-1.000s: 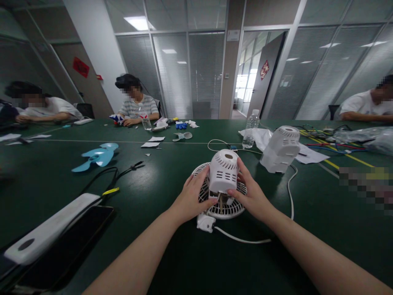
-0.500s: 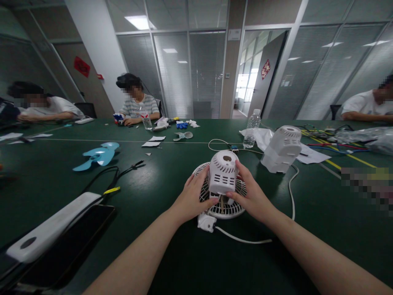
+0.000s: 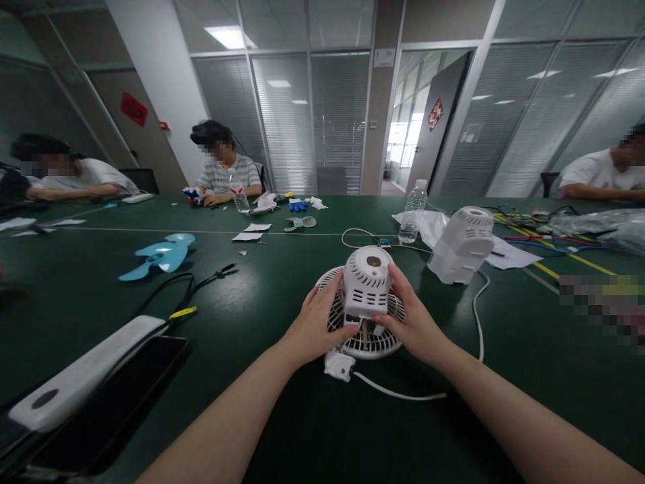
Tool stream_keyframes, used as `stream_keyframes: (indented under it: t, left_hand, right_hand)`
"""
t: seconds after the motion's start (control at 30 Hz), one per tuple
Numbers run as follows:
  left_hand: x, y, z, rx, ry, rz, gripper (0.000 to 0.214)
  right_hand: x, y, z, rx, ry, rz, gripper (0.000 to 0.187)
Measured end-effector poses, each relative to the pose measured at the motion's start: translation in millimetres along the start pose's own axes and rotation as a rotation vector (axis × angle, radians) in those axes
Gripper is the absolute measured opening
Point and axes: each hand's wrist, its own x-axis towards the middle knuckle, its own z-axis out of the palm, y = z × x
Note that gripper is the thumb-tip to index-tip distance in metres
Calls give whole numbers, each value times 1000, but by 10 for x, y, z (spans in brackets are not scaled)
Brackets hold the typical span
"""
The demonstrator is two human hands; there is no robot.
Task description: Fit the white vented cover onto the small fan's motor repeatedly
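1. A white, dome-topped plastic housing with vent slots and a round hole in its top (image 3: 367,282) stands over the middle of a round white plastic grille (image 3: 375,348), on the near part of a dark green tabletop (image 3: 272,282); the opening at its lower front edge is partly shaded
2. The left hand (image 3: 317,319) is clamped on the housing's left side, its fingers along the wall and its thumb at the lower front edge
3. The right hand (image 3: 410,312) is clamped on the opposite side, fingers up the wall and thumb near the lower front edge
4. Just in front of the grille lies a small white plastic block (image 3: 340,366), with a thin white cord (image 3: 403,395) running rightward beside it
5. Farther right stands a second white vented plastic housing (image 3: 461,249), near a clear plastic bottle (image 3: 413,212)
6. Well to the left lie a glossy light-blue plastic fan blade (image 3: 161,257) and, nearer, a long white bar-shaped device (image 3: 88,370) beside a flat black rectangular device (image 3: 113,403)
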Motion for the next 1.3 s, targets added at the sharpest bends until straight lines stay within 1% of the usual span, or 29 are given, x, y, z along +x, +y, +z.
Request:
stream_keyframes:
  t: [0.07, 0.1, 0.3, 0.4, 0.5, 0.67, 0.83, 1.0, 1.13, 1.3]
  left_hand:
    - [-4, 13, -7, -9, 4, 0, 98]
    - [-7, 20, -12, -15, 8, 0, 98]
    - [-9, 52, -37, -33, 6, -9, 103]
    - [-10, 55, -41, -29, -1, -24, 102]
    - [-10, 55, -41, -29, -5, -20, 101]
    - [-6, 39, -26, -24, 3, -3, 100]
    - [-12, 55, -40, -22, -2, -5, 99]
    - [-14, 69, -56, -24, -21, -11, 100]
    - [-5, 44, -38, -26, -18, -13, 102]
    - [-6, 29, -28, -18, -19, 4, 103]
  right_hand:
    - [-3, -2, -4, -31, 28, -46, 90]
    - [-3, -1, -5, -34, 36, -45, 90]
    - [21, 19, -14, 95, 22, 139, 91]
    - [37, -4, -17, 140, 16, 193, 87]
    - [43, -40, -14, 136, 9, 221, 86]
    - [45, -34, -20, 57, 11, 192, 87]
    - [40, -10, -93, -17, 5, 148, 84]
    - [38, -38, -177, -147, -25, 34, 84]
    - [38, -90, -194, -219, -67, -53, 86]
    - [28, -139, -186, -240, -86, -35, 86]
